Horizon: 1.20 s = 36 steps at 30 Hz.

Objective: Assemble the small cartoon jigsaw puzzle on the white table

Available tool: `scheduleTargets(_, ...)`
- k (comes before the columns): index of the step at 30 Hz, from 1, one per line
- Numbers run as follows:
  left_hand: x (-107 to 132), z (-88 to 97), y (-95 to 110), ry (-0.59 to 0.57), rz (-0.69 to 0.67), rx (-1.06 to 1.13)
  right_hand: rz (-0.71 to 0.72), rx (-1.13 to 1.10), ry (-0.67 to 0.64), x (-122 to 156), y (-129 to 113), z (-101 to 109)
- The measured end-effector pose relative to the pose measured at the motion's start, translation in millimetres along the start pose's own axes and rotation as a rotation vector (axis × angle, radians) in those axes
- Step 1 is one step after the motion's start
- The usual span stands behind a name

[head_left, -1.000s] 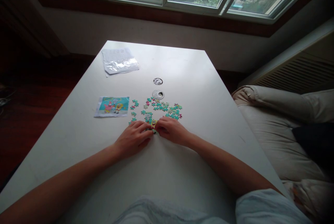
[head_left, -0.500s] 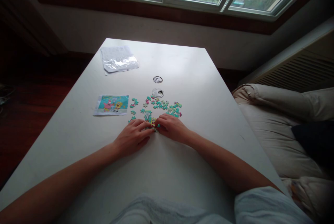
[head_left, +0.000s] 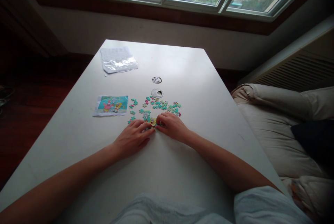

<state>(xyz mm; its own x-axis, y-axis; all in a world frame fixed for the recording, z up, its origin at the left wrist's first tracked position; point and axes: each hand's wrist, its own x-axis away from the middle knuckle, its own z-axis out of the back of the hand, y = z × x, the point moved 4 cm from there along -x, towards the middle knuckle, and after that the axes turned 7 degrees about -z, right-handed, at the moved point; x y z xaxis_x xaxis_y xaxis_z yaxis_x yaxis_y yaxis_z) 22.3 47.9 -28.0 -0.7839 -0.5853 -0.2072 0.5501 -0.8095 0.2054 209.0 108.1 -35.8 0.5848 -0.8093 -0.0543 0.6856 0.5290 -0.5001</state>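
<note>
A small joined section of jigsaw puzzle [head_left: 146,116], with cartoon figures on turquoise, lies on the white table. Its near part, a yellow character [head_left: 153,122], shows between my two hands. From the left, my left hand [head_left: 134,136] grips the section's near edge, thumb and fingers closed together. My right hand [head_left: 171,126] is curled at the right side, fingertips pinched on a puzzle piece that they mostly cover. Loose puzzle pieces [head_left: 160,105] are scattered just beyond my hands. More loose pieces [head_left: 133,103] lie to the left.
A picture sheet [head_left: 112,105] with the same cartoon lies left of the pieces. Papers with a clear plastic bag [head_left: 118,60] rest at the table's far left. Two round inserts, the nearer one [head_left: 157,93], sit in the tabletop [head_left: 182,67]. A beige sofa [head_left: 276,133] stands to the right.
My right hand's fingers have shifted and curled slightly, uncovering more of the yellow character. My left hand stays nearly in place. The whole view has moved a little.
</note>
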Motion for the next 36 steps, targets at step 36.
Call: scheduleTargets(36, -10.7, -7.1, 9.2, -0.041, -0.110, -0.018, -0.243, -0.183, 0.373, -62.3, 108.3, 60.0)
